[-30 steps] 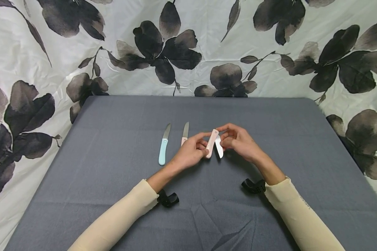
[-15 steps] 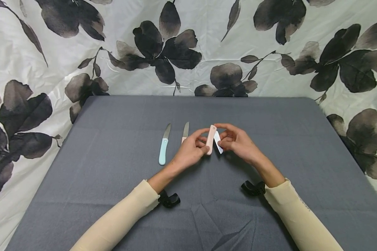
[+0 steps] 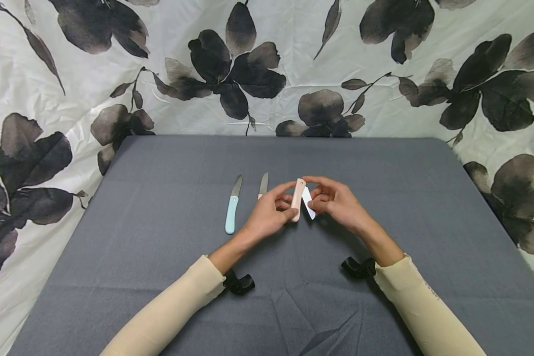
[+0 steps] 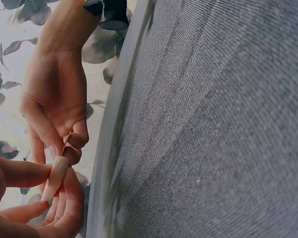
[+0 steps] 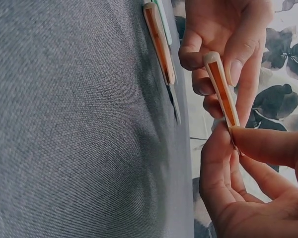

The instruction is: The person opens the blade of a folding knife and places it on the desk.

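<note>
Above the cloth, both hands hold a pink-handled folding knife (image 3: 297, 200) whose blade (image 3: 309, 203) is swung partway out. My left hand (image 3: 269, 213) grips the handle between thumb and fingers. The blade is pinched by my right hand (image 3: 340, 203), its index finger reaching to the handle's top end. In the right wrist view, the knife's handle (image 5: 220, 87) shows its long slot, with the left fingers around its upper part and the right thumb at its lower end. The left wrist view shows the handle (image 4: 57, 176) between the left thumb and fingers.
To the left, a knife with a light blue handle (image 3: 231, 216) lies unfolded on the grey cloth-covered table (image 3: 160, 207). Beside it, another pink-handled knife (image 3: 263, 184) lies unfolded, partly hidden by the left hand. A floral cloth (image 3: 293, 64) hangs behind the table.
The knife has risen slightly and shifted a little left, its handle standing more upright. Both hands keep their hold, with almost no movement in the last half second.
</note>
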Demonstrator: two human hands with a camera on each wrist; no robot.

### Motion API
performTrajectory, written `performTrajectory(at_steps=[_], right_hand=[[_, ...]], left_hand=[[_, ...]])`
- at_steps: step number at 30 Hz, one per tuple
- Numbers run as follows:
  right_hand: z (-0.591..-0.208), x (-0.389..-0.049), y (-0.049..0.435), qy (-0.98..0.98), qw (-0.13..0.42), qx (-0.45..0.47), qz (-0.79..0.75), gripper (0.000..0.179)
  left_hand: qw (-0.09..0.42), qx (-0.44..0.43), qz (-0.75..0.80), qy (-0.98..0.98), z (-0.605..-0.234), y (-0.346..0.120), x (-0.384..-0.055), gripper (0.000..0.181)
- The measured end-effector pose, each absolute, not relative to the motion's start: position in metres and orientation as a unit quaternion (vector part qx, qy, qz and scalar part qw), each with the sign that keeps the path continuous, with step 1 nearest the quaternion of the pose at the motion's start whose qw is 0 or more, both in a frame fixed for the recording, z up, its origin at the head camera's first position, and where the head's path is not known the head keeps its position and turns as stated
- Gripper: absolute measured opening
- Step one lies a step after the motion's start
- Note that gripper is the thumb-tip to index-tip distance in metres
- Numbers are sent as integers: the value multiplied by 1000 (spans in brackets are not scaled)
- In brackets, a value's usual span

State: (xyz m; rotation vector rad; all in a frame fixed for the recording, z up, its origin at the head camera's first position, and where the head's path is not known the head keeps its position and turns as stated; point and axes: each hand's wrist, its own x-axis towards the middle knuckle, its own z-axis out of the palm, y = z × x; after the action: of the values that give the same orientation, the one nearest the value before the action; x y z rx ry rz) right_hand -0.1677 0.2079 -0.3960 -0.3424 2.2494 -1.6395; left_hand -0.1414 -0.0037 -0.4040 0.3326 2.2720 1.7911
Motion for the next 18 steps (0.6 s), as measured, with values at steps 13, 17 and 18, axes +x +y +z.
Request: performTrajectory(at_steps=[13, 17, 18], right_hand=[[-396, -169, 212, 796, 162, -133, -568, 58], [-397, -168, 214, 797, 169, -132, -564, 56], [-397, -168, 214, 797, 170, -132, -564, 56]], left_hand=[[107, 125, 602, 781, -406, -9, -142, 66], [112, 124, 597, 785, -406, -11, -142, 66], [112, 125, 594, 786, -407, -12, -141, 66]])
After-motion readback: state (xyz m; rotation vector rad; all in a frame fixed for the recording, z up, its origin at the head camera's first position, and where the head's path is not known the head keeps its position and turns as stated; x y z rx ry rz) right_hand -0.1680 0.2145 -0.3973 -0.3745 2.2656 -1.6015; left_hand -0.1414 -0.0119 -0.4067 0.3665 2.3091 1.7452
